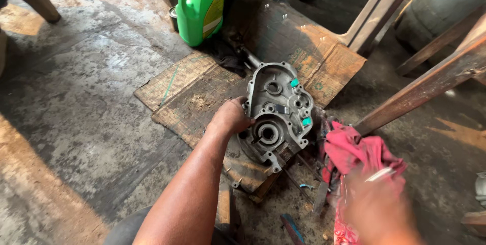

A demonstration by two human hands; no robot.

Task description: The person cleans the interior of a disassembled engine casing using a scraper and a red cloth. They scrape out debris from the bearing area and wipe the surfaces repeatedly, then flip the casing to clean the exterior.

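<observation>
1. While my left hand (230, 117) curls its fingers over the left rim of the grey metal engine casing (277, 114), the part stays propped with its open face turned up toward me, so I can look straight into the bearing bore and the bolt holes.
2. That casing rests on a wooden block (266, 181), which in turn lies on a worn sheet of cardboard (202, 98) spread over the stained concrete floor (76, 113). I judge the cardboard keeps the metal off the grit and the block lifts it to a workable tilt.
3. Two small teal tabs (294, 82) stick out near the casing's right edge; what they are I cannot tell.
4. My right hand (377, 207) is low at the right and badly blurred. It sits over the red rag (354, 151) with a pale thin thing near it, but whether the fingers are closed on anything I cannot tell.
5. Just beside the rag, between it and the block, some dark slender tools (304, 179) lie on the floor, near enough to reach without shifting.
6. At the far end of the cardboard stands a green plastic jug (201, 4), upright with its handle toward me. Its wall is opaque, so what it holds, and how much, is hidden.
7. A rusty steel bar (430, 85) leans across on the right, well apart from the casing.
</observation>
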